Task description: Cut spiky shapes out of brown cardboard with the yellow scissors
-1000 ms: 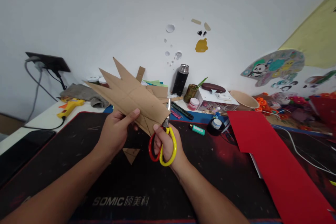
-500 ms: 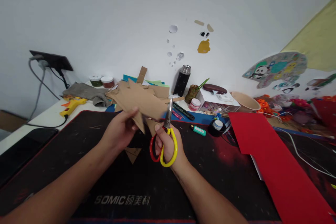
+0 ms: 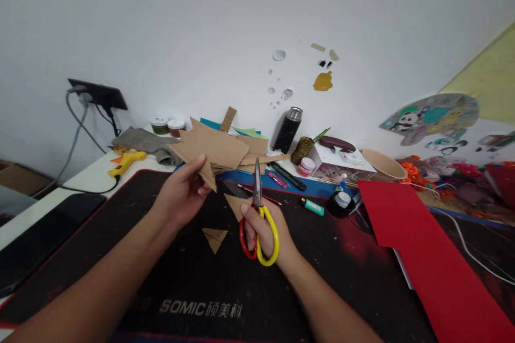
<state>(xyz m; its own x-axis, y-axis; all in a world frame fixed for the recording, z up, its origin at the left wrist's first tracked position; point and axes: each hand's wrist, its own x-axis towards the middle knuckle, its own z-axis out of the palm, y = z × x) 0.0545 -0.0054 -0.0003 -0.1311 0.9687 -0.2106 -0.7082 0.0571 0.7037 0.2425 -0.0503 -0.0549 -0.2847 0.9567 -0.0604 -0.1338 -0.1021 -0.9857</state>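
My left hand (image 3: pixel 183 191) pinches a brown piece of cardboard (image 3: pixel 215 146) with a jagged, pointed outline, held up above the back of the dark mat. My right hand (image 3: pixel 269 229) is wrapped round scissors (image 3: pixel 258 187) with one red and one yellow handle loop. Their blades look closed and point away from me. A triangular cardboard scrap (image 3: pixel 234 207) shows beside my right thumb; I cannot tell whether the fingers touch it. Another cardboard triangle (image 3: pixel 215 239) lies on the mat between my forearms.
Behind the hands lie stacked cardboard scraps (image 3: pixel 257 146), a utility knife (image 3: pixel 287 175) and a black flask (image 3: pixel 287 131). A yellow glue gun (image 3: pixel 127 161) rests at left, near a black phone (image 3: pixel 52 238). Red sheet (image 3: pixel 414 246) covers the right side; a green lighter (image 3: pixel 312 206) lies nearby.
The view has shifted, so the scene sits further right and lower. The jagged cardboard has moved left, away from the scissors. Both hands keep their holds.
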